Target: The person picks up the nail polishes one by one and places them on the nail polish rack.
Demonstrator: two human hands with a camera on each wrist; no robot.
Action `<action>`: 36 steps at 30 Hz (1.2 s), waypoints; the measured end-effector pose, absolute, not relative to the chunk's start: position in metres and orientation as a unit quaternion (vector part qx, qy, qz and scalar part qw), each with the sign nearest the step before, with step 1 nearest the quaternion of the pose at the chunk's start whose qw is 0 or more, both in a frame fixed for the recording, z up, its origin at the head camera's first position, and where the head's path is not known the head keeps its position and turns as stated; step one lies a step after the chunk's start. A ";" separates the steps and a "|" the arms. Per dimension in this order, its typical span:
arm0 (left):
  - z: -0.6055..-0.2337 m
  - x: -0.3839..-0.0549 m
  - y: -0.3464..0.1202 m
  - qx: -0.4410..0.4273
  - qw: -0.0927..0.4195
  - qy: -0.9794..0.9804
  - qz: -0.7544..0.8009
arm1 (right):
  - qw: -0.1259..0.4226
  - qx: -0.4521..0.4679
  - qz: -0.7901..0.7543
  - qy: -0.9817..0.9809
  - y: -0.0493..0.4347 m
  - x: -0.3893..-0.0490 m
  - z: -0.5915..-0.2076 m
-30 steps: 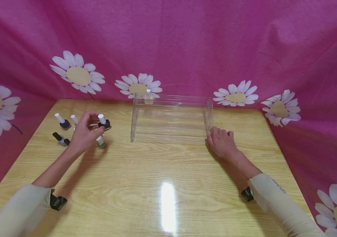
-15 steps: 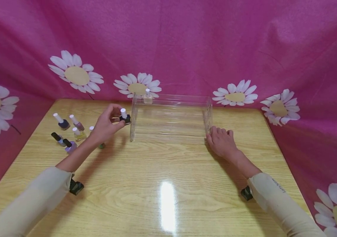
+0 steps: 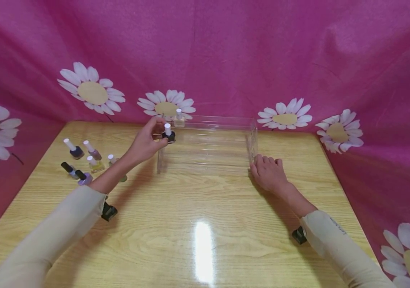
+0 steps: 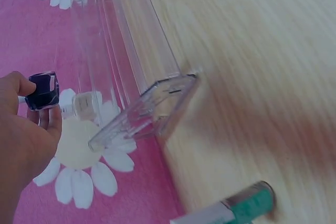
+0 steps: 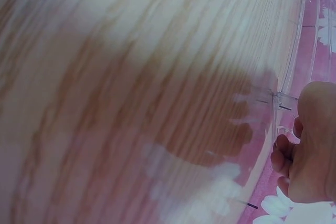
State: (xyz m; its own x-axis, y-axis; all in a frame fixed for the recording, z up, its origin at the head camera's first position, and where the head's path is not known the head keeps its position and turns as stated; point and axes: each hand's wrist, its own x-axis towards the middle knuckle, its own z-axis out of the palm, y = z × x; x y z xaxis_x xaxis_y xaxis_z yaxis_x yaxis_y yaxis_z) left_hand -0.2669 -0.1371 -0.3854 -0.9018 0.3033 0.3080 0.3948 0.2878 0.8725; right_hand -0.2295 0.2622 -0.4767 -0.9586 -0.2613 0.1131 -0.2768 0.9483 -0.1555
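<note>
My left hand (image 3: 145, 145) pinches a dark nail polish bottle (image 3: 169, 137) with a white cap, holding it upright above the left end of a clear stepped acrylic rack (image 3: 252, 142). In the left wrist view, the dark bottle (image 4: 43, 91) sits between thumb and fingers, apart from the rack's end panel (image 4: 144, 111). A pale clear polish bottle (image 3: 179, 121) stands on the top tier at the left. My right hand (image 3: 269, 174) grips the rack's front right corner; its fingers curl by the end panel in the right wrist view, where the thumb's contact is partly hidden.
Several nail polish bottles stand at the table's left: a navy one (image 3: 77, 152), a mauve one (image 3: 95, 153), a yellow one (image 3: 97, 165), a lilac one (image 3: 85, 179). A green bottle (image 4: 252, 203) is nearest the rack. A flowered pink cloth (image 3: 226, 60) hangs behind the table.
My left hand has carried the dark bottle rightward from above the other bottles to the rack's left end. The right hand has stayed at the rack's corner.
</note>
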 end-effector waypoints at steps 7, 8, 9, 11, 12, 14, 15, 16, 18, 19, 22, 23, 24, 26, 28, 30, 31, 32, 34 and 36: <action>-0.384 -0.280 -0.118 -0.235 0.040 -0.799 -0.553 | 0.045 0.137 0.084 -0.986 0.261 -0.229 -0.476; -0.384 -0.282 -0.115 -0.237 0.038 -0.795 -0.557 | 0.047 0.138 0.085 -0.986 0.261 -0.229 -0.476; -0.383 -0.284 -0.112 -0.239 0.036 -0.793 -0.559 | 0.049 0.139 0.087 -0.985 0.261 -0.229 -0.476; -0.383 -0.288 -0.106 -0.246 0.032 -0.790 -0.561 | 0.053 0.140 0.087 -0.985 0.261 -0.229 -0.476; -0.383 -0.290 -0.103 -0.249 0.030 -0.788 -0.562 | 0.054 0.141 0.088 -0.985 0.261 -0.229 -0.476; -0.383 -0.294 -0.099 -0.255 0.029 -0.787 -0.562 | 0.055 0.140 0.088 -0.985 0.262 -0.229 -0.477; -0.383 -0.296 -0.096 -0.258 0.031 -0.788 -0.558 | 0.055 0.140 0.088 -0.985 0.262 -0.230 -0.477; -0.383 -0.298 -0.094 -0.261 0.032 -0.788 -0.557 | 0.055 0.140 0.089 -0.985 0.262 -0.230 -0.478; -0.382 -0.301 -0.089 -0.265 0.035 -0.791 -0.551 | 0.053 0.139 0.088 -0.985 0.262 -0.230 -0.478; -0.383 -0.303 -0.087 -0.266 0.037 -0.795 -0.544 | 0.052 0.138 0.087 -0.985 0.262 -0.230 -0.479; -0.382 -0.307 -0.080 -0.273 0.035 -0.803 -0.528 | 0.047 0.138 0.086 -0.986 0.263 -0.231 -0.479; -0.382 -0.308 -0.079 -0.276 0.035 -0.807 -0.521 | 0.045 0.138 0.085 -0.986 0.263 -0.231 -0.480; -0.381 -0.309 -0.077 -0.278 0.033 -0.809 -0.517 | 0.044 0.139 0.085 -0.986 0.263 -0.231 -0.480; -0.380 -0.311 -0.073 -0.285 0.021 -0.806 -0.519 | 0.041 0.139 0.087 -0.986 0.263 -0.231 -0.479; -0.379 -0.314 -0.069 -0.286 0.018 -0.806 -0.518 | 0.039 0.139 0.090 -0.985 0.262 -0.231 -0.479; -0.378 -0.317 -0.065 -0.286 0.016 -0.804 -0.521 | 0.038 0.138 0.089 -0.986 0.263 -0.232 -0.478; -0.378 -0.319 -0.064 -0.285 0.018 -0.805 -0.520 | 0.038 0.138 0.089 -0.986 0.263 -0.232 -0.478; -0.379 -0.321 -0.062 -0.285 0.019 -0.806 -0.519 | 0.038 0.137 0.089 -0.986 0.263 -0.232 -0.479; -0.379 -0.324 -0.058 -0.284 0.023 -0.806 -0.518 | 0.036 0.136 0.088 -0.986 0.263 -0.232 -0.479; -0.379 -0.326 -0.054 -0.284 0.024 -0.805 -0.521 | 0.035 0.136 0.088 -0.986 0.263 -0.232 -0.479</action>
State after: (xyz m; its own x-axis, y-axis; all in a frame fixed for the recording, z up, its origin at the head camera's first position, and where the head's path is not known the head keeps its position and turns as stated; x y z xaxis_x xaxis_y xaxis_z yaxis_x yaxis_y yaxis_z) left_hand -0.3264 -0.0543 -0.3795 -0.8377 0.4323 0.3338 0.4814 0.2960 0.8250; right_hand -0.2316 0.2632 -0.4792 -0.9607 -0.2618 0.0921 -0.2739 0.9476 -0.1644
